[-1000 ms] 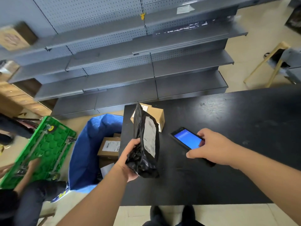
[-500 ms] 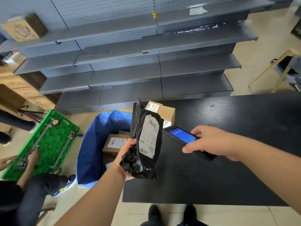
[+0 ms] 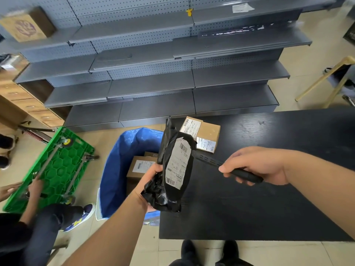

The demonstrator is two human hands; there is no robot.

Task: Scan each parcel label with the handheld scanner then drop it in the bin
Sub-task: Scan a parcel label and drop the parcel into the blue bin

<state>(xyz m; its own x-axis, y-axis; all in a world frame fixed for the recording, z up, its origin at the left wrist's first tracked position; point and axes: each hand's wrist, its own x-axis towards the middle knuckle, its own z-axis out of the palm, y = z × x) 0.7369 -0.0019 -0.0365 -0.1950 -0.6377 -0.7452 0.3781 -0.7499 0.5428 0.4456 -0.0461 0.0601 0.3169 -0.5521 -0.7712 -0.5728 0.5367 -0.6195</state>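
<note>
My left hand (image 3: pixel 151 175) grips a black plastic parcel bag (image 3: pixel 169 187) upright over the table's left edge, its white barcode label (image 3: pixel 177 164) facing right. My right hand (image 3: pixel 255 166) holds the black handheld scanner (image 3: pixel 221 165) tilted on its side, its front end pointing at the label and nearly touching the bag. A brown cardboard parcel (image 3: pixel 203 134) with white labels lies on the black table (image 3: pixel 269 198) behind the bag. The blue bin (image 3: pixel 117 169) stands on the floor left of the table with labelled cardboard boxes (image 3: pixel 140 167) inside.
Grey metal shelves (image 3: pixel 153 73) stand behind the table. A green plastic dolly (image 3: pixel 53 169) lies on the floor at left, handled by another person (image 3: pixel 28 227) crouching there. A wooden chair frame (image 3: pixel 326 81) is at far right. My shoes (image 3: pixel 209 250) show below the table's near edge.
My right hand lifted the scanner off the table, rolled it so the blue screen no longer shows, and moved it left up to the label. The bag rose slightly in my left hand.
</note>
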